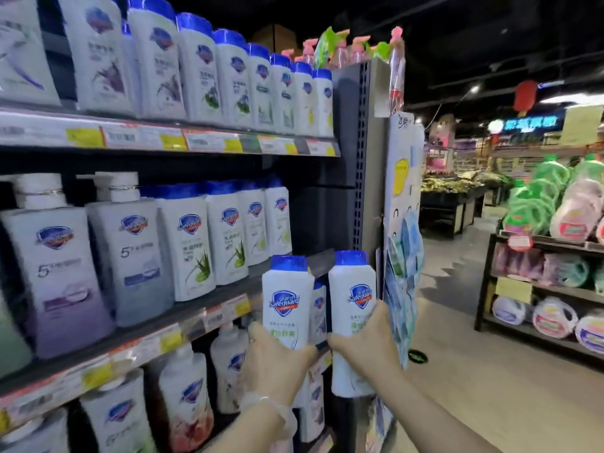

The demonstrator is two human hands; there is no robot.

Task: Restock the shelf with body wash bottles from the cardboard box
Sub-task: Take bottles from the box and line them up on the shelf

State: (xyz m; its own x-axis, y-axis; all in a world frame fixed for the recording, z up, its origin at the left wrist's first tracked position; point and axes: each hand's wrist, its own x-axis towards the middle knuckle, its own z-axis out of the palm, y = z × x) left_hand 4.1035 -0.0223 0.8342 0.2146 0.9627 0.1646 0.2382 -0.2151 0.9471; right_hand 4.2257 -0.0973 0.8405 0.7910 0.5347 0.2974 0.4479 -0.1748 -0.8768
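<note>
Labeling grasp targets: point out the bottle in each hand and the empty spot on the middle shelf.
Left-hand bottle [287, 299], head view: on its front label logo.
Right-hand bottle [354, 289], head view: on its white body by the logo.
Middle shelf gap [318, 261], head view: on the bare shelf board right of the last bottle.

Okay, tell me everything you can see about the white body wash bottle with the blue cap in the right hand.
The white plastic body wash bottle with a blue cap stands upright, held up before the middle shelf's right end. A blue shield logo and green lettering mark its front. The right hand grips its lower half; nothing else touches it.
</note>
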